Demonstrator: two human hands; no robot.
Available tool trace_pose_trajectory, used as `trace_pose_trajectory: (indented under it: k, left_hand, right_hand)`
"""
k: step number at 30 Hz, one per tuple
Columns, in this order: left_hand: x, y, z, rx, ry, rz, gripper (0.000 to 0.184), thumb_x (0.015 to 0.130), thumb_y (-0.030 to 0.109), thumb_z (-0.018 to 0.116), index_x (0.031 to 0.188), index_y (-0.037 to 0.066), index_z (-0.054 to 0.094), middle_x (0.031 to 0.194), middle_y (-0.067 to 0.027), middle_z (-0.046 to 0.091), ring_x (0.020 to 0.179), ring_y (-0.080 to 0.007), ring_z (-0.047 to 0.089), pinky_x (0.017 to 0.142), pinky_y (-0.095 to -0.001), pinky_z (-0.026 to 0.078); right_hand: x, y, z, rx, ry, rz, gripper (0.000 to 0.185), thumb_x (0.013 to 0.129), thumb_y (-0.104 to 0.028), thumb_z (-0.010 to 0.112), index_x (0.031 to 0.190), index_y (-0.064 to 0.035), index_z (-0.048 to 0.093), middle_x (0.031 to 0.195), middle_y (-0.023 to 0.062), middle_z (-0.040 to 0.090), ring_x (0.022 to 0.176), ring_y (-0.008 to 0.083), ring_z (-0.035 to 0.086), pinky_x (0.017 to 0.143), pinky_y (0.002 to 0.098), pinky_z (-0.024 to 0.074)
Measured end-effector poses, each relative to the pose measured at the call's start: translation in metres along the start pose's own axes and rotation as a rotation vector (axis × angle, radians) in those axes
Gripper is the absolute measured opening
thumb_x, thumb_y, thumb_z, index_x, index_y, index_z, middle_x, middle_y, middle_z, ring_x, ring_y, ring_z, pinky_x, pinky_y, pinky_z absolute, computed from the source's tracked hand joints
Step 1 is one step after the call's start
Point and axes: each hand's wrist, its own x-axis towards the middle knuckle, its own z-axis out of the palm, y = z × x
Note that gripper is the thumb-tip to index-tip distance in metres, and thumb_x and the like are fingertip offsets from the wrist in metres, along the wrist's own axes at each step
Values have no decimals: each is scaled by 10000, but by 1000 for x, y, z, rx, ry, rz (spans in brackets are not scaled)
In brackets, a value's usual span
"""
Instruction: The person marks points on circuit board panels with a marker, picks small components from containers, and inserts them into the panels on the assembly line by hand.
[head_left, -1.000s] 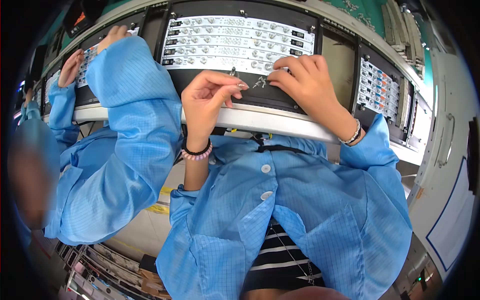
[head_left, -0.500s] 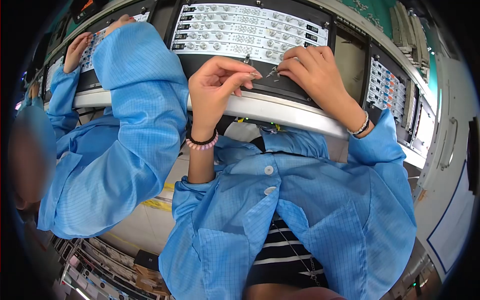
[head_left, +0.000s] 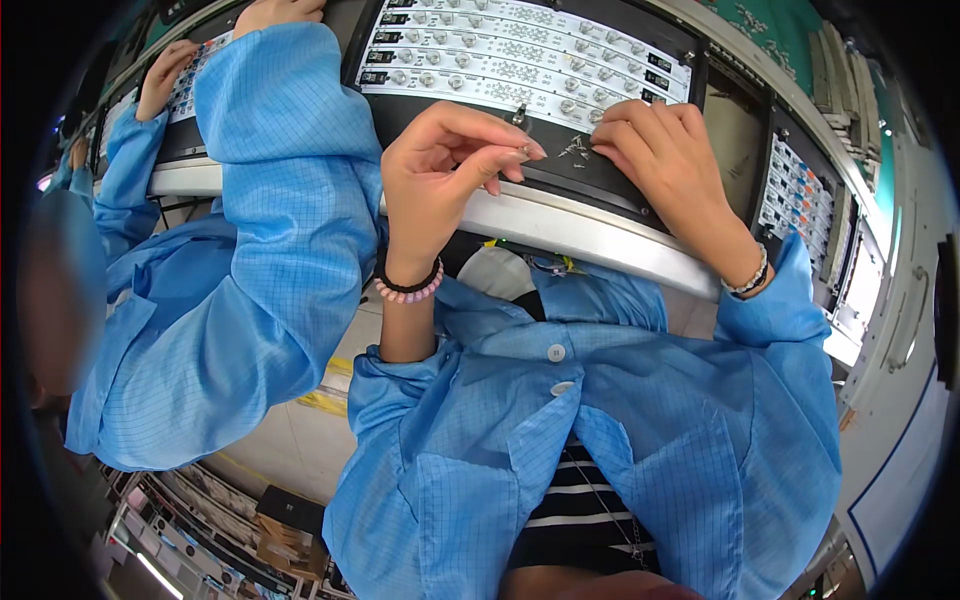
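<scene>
My left hand [head_left: 450, 165] is closed in a pinch, thumb against index finger, on a small metal pin [head_left: 525, 150] whose tip barely shows. My right hand [head_left: 655, 150] rests palm down with its fingers curled together at the lower edge of a white circuit panel [head_left: 490, 68]; whatever its fingertips hold is hidden. Between the two hands, several loose metal pins [head_left: 575, 150] lie on the black tray [head_left: 565, 180] that frames the panel. Rows of round metal connectors stand on the panel, with black parts at its ends.
A silver rail [head_left: 560, 218] runs along the front of the tray. On the left a co-worker's blue sleeve [head_left: 290, 160] reaches close to my left arm. Another panel with orange and blue parts [head_left: 795, 195] stands at right. More small metal parts [head_left: 755, 30] lie on a green surface behind.
The view has shifted, so the panel sits farther right and higher. My right fingers have come away from the loose pins toward the panel edge. My left hand keeps its pinch.
</scene>
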Motion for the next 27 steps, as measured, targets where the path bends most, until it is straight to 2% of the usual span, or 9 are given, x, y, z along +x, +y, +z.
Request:
trace_pose_trajectory:
  k: [6, 9, 12, 15, 16, 23, 27]
  left_hand:
    - [0, -1, -2, -9, -10, 41, 62, 927, -42, 646, 983, -39, 617, 930, -186, 727, 745, -146, 693, 574, -198, 517]
    - [-1, -2, -5, -7, -14, 38, 66, 926, -49, 642, 985, -42, 615, 929, -188, 725, 742, -146, 690, 569, -201, 517]
    - [-1, -1, -7, 21, -22, 35, 74, 926, -53, 638, 997, -44, 619, 937, -181, 724, 738, -142, 685, 568, -203, 517]
    - [0, 0, -6, 37, -7, 27, 87, 925, -57, 636, 1011, -45, 626, 959, -172, 722, 738, -137, 681, 569, -201, 516]
    - [1, 1, -5, 39, 1, 22, 92, 925, -58, 635, 1015, -45, 629, 968, -169, 720, 738, -135, 680, 569, -201, 516]
    - [3, 2, -7, 99, 19, 5, 103, 917, -74, 632, 1017, -49, 640, 1006, -167, 709, 747, -130, 676, 576, -200, 522]
    - [4, 1, -9, 115, 26, -15, 109, 914, -80, 630, 1019, -51, 640, 1007, -164, 711, 748, -129, 674, 585, -201, 526]
  right_hand:
    - [0, 0, -2, 14, 18, 1, 205, 819, -172, 735, 972, -101, 618, 1014, -1, 598, 909, 160, 579, 834, 335, 400]
    - [0, 3, -14, 138, 28, 49, 223, 800, -128, 755, 974, -105, 617, 1018, -1, 614, 898, 168, 585, 830, 333, 401]
    - [-7, 12, -22, 232, 45, 135, 228, 796, -73, 748, 977, -106, 614, 1012, 4, 633, 846, 172, 579, 827, 327, 401]
    - [-21, 22, -28, 369, 15, 332, 225, 804, -47, 733, 985, -102, 611, 990, 11, 647, 785, 171, 564, 825, 319, 396]
    - [-28, 27, -25, 363, 75, 350, 225, 805, -32, 729, 988, -92, 614, 983, 14, 657, 737, 168, 541, 824, 313, 393]
    - [-59, 47, -20, 347, 108, 484, 189, 837, -16, 714, 994, -77, 631, 971, 8, 672, 747, 156, 527, 817, 303, 400]
    - [-62, 50, -17, 507, 148, 573, 161, 846, 14, 690, 964, -55, 606, 963, 33, 662, 744, 140, 516, 789, 285, 417]
